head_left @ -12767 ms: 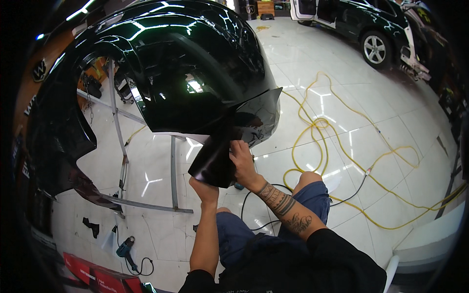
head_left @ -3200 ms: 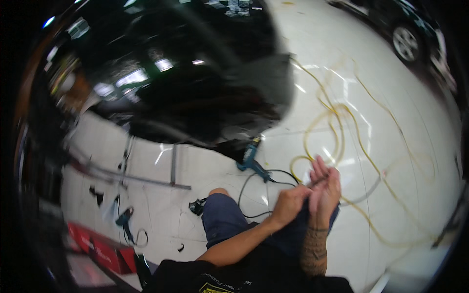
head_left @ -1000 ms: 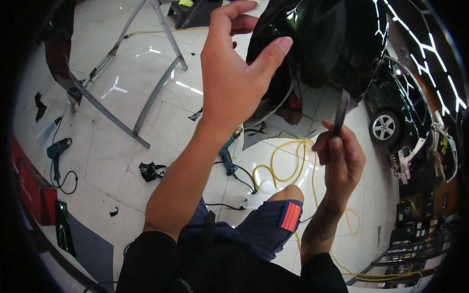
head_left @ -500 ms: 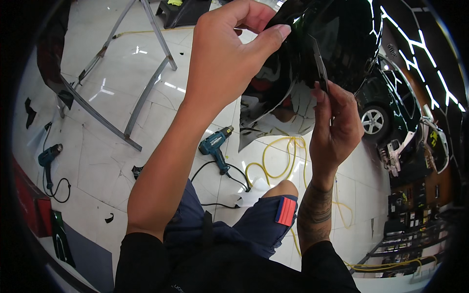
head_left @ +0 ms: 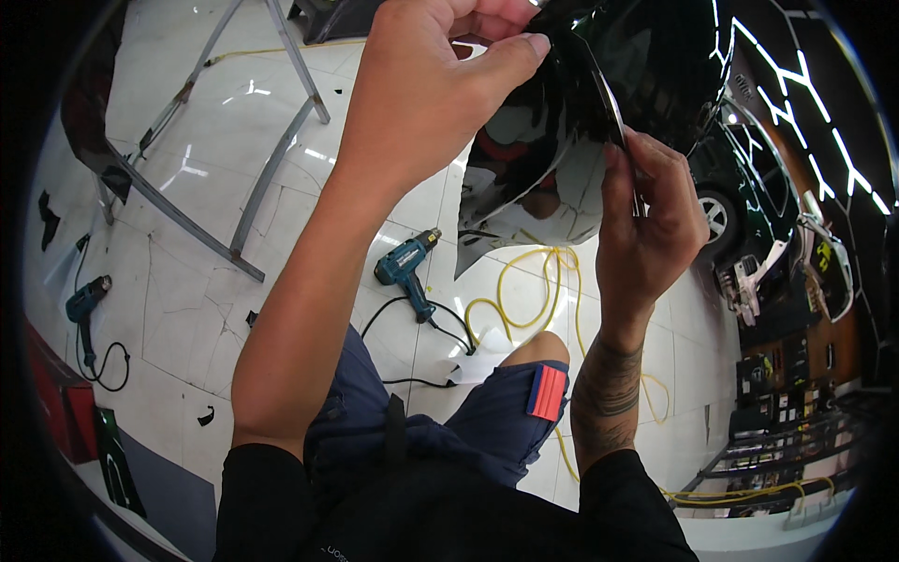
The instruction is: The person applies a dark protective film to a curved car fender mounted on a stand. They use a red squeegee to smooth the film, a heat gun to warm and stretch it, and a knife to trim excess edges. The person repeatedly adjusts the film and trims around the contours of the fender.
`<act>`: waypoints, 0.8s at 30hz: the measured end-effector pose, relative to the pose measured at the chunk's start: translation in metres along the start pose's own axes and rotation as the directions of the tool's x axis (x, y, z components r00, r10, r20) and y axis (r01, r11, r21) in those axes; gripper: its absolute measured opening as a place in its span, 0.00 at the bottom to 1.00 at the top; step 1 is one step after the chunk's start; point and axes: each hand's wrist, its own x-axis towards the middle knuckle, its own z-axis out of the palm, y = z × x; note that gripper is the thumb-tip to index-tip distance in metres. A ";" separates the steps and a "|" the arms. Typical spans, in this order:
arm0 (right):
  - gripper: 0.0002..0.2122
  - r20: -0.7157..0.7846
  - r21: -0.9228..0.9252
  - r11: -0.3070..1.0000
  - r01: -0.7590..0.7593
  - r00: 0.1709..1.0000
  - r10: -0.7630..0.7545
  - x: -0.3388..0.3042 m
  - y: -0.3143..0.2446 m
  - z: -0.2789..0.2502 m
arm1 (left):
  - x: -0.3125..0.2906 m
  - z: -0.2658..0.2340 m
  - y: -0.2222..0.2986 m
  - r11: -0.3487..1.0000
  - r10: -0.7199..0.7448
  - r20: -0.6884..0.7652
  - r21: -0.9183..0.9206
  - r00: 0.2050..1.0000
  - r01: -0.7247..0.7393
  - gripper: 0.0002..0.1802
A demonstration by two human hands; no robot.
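dark panel point(head_left: 651, 75) cropped above, car wheel point(head_left: 715, 217) partly hidden

"What's underneath it all?"

"A glossy white tiled floor point(head_left: 183, 290), crossed by fine dark lines."

"And lying on it, around the middle?"

"A teal-and-black plastic heat gun point(head_left: 405, 269), with a thin black cord point(head_left: 378, 311) curving about it. To its right, a slim yellow cable point(head_left: 504, 290) lies in loops, and a crumpled white sheet of paper point(head_left: 473, 372) sits nearer the bottom."

"Over on the left?"

"A second teal-and-black heat gun point(head_left: 85, 304), a jagged black scrap point(head_left: 48, 221) beyond it, and a smaller curved black scrap point(head_left: 206, 415)."

"That red box point(head_left: 64, 403)?"

"Probably on the floor too, but the dim rim makes it hard to tell."
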 end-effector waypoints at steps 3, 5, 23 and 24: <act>0.06 0.018 -0.016 1.000 -0.013 1.000 0.013 0.003 -0.002 -0.003 | -0.005 0.000 0.008 0.999 -0.030 0.011 -0.016 0.999 0.030 0.10; 0.06 0.050 -0.039 0.999 -0.020 0.999 0.022 0.007 -0.005 -0.010 | -0.006 -0.003 0.005 0.999 -0.042 0.032 -0.017 0.999 0.043 0.12; 0.04 0.177 0.074 0.972 -0.224 0.962 0.208 -0.011 0.009 -0.021 | -0.032 -0.025 -0.023 0.987 0.023 -0.004 0.161 1.000 -0.022 0.30; 0.04 0.174 0.086 0.971 -0.223 0.963 0.205 -0.014 0.011 -0.020 | -0.034 -0.029 -0.024 0.986 0.010 -0.011 0.166 1.000 -0.008 0.30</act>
